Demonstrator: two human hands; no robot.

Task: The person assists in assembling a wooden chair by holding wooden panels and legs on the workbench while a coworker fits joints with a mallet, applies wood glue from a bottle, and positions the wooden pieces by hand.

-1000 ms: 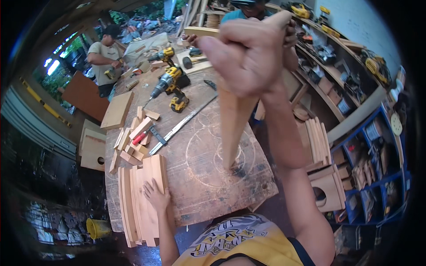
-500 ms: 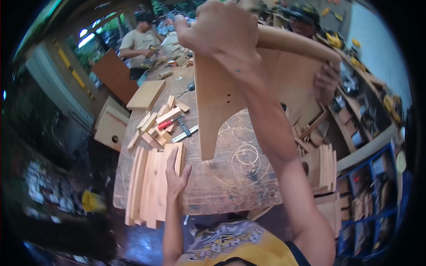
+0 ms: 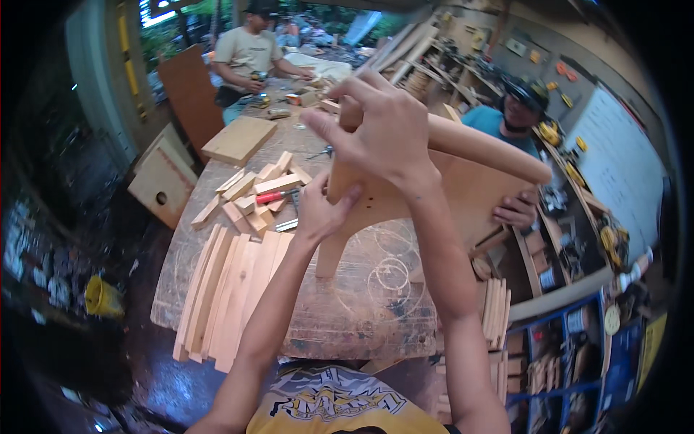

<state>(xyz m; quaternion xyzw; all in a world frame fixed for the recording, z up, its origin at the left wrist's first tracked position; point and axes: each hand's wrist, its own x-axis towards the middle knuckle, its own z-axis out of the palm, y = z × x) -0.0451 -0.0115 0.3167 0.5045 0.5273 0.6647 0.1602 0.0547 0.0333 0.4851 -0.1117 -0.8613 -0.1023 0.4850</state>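
Note:
A pale wooden furniture piece stands tilted over the workbench, with a thick rounded rail along its top and a curved leg at its near side. My right hand is over the rail's left end, fingers curled loosely round it and thumb stretched out to the left. Lower down, my left hand grips the panel's left edge, its thumb on the near face beside two small dark holes. At the right, a co-worker's hand holds the panel's other side.
On the workbench lie long wooden strips, several short blocks, a red-handled clamp and a flat board. Another person works at the far end. Blue shelving stands at the right.
My left hand has risen from above the strips to the panel's edge. My right hand's fingers have loosened on the rail. The furniture piece sits lower in view, and the view has shifted.

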